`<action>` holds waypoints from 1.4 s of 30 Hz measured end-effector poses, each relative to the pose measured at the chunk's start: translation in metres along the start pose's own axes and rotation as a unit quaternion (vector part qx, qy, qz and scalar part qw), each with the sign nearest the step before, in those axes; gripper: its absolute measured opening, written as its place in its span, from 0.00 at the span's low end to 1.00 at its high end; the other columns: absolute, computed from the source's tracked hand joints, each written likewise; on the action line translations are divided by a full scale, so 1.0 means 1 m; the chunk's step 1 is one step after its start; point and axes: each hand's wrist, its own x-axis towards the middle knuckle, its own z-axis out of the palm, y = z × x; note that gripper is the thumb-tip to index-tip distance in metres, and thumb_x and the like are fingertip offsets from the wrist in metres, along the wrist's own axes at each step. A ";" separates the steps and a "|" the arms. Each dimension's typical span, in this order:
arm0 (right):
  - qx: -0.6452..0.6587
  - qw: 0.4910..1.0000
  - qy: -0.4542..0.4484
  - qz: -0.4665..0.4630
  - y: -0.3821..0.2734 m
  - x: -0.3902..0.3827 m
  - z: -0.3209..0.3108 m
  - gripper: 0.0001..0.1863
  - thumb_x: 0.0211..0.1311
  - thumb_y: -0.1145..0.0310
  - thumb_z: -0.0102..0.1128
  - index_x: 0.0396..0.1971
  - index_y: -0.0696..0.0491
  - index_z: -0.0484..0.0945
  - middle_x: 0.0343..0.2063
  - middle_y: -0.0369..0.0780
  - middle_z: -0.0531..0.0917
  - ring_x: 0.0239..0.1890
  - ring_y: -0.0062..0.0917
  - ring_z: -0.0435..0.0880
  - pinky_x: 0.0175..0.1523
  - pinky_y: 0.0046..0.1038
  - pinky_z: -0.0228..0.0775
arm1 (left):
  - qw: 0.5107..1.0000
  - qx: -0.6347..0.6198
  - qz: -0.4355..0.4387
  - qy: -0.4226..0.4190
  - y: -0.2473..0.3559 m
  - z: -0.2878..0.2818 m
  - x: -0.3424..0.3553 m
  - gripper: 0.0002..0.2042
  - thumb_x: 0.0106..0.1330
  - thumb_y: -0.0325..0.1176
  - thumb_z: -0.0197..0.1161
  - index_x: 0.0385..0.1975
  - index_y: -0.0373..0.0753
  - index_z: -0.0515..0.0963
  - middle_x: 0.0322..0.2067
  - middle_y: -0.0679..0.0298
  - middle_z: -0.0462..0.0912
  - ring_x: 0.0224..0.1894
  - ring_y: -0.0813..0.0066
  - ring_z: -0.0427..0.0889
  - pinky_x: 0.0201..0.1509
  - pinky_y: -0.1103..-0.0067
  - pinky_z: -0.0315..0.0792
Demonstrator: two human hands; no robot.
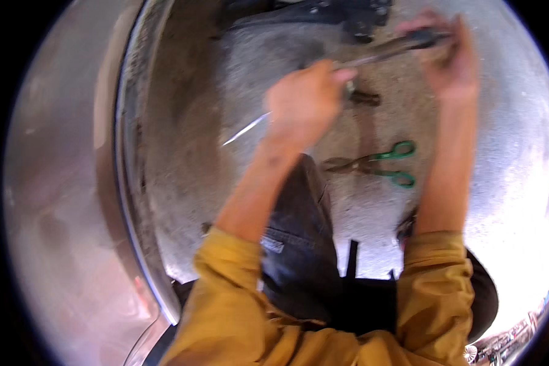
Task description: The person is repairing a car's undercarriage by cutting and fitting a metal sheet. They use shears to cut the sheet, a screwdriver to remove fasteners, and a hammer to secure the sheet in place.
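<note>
My left hand (305, 100) is closed round a long thin metal rod (378, 59), which slants from lower left to upper right. Its bright tip (245, 129) sticks out below the fist. At the upper right, my right hand (451, 61) curls its fingers about the rod's thicker dark end (426, 38); motion blur hides whether that is a handle or a separate tool. On the ground between my forearms lie green-handled snips (399, 150), their dark blades toward the left. A small dark piece (366, 97) rests just right of my left hand.
A large smooth metal panel (61, 177) with a curved edge stands along the left. Dark items (311, 13) lie on the concrete ground (250, 61) at the top. My dark-clad leg (302, 238) is below my left hand. Mixed small objects (512, 341) sit at the lower right.
</note>
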 end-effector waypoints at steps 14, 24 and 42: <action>-0.721 0.604 -0.081 0.331 0.158 -0.192 -0.039 0.12 0.59 0.61 0.54 0.32 0.55 0.76 0.28 0.48 0.81 0.35 0.45 0.80 0.39 0.44 0.71 | 0.868 0.010 -0.496 0.027 -0.231 0.115 -0.309 0.21 0.69 0.45 0.50 0.26 0.30 0.75 0.24 0.45 0.76 0.26 0.52 0.75 0.32 0.63 0.67; -0.798 0.542 -0.259 0.051 0.274 -0.209 0.051 0.11 0.51 0.66 0.56 0.34 0.56 0.74 0.30 0.41 0.78 0.39 0.32 0.75 0.47 0.33 0.62 | 0.810 -0.071 -0.577 -0.078 -0.229 0.166 -0.332 0.17 0.65 0.47 0.55 0.32 0.37 0.77 0.27 0.53 0.81 0.33 0.55 0.80 0.37 0.64 0.71; -0.222 0.920 -0.228 0.230 0.219 -0.077 0.239 0.10 0.63 0.71 0.54 0.40 0.60 0.72 0.21 0.42 0.77 0.22 0.21 0.78 0.29 0.22 0.69 | 0.767 -0.445 -0.430 0.167 -0.108 -0.092 -0.189 0.20 0.70 0.46 0.49 0.49 0.34 0.68 0.37 0.60 0.79 0.33 0.75 0.79 0.28 0.81 0.74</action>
